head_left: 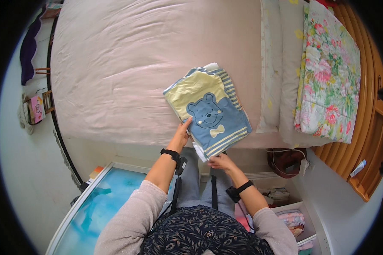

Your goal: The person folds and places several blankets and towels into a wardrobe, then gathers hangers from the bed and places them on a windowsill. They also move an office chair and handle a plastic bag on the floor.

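Observation:
A folded child's garment (225, 123) in blue and pale yellow, with a bear face and a small bow on its front, lies partly over the near edge of the bed. Striped cloth shows along its right side, and white cloth peeks out at its top and lower left. My left hand (182, 132) grips its left edge, thumb on top and the other fingers hidden beneath. At the bottom corner, my right hand (221, 162) is closed on the hem. Whether this is one garment or several folded together, I cannot tell.
A pink sheet (127, 63) covers the bed. On the right lie a pale pillow (289, 76) and a folded floral quilt (327, 85) by the wooden headboard (370, 63). Below, a blue-topped cabinet (110, 195) stands left, and an open drawer with folded cloth (291, 219) right.

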Available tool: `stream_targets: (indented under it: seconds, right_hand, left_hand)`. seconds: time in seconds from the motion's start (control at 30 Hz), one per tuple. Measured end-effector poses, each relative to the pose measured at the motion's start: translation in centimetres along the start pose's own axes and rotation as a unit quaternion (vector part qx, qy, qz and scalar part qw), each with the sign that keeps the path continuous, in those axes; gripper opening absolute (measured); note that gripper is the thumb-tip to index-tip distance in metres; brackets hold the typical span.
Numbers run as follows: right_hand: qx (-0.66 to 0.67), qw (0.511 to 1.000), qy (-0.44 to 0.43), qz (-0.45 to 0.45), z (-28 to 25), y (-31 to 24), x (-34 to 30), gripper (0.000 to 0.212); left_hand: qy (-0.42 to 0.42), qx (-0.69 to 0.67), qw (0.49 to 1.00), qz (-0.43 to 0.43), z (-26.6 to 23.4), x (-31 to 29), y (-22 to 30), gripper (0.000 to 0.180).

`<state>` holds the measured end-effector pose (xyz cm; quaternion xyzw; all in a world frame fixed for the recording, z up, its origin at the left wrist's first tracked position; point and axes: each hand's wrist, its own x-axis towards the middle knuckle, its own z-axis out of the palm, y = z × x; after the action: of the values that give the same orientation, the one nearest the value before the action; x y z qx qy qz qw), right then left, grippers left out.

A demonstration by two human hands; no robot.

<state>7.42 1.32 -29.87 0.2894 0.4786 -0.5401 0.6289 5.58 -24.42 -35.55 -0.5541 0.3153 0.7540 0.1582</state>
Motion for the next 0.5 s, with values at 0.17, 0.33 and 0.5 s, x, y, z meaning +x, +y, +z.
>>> stream_targets:
  seconds: [0.17,0.33,0.5]
  right_hand:
    - [-0.328,0.783,0.357,-0.390,-6.3,-6.5,1.4,0.038]
    - [-0.495,0.686,0.416,-0.333,-6.8,-14.2,5.7,0.076]
    - [-0.245,0.930,0.073,-0.265,-6.2,-13.9,4.4,0.079]
  left_hand:
    - [0.032,0.030,0.999,0.018,-1.3,1.7,-0.7,0.075]
    - [0.016,0.199,0.980,-0.005,-0.2,0.0,0.7,0.086]
    - [0.037,0.324,0.945,0.040,0.9,-4.1,0.9,0.076]
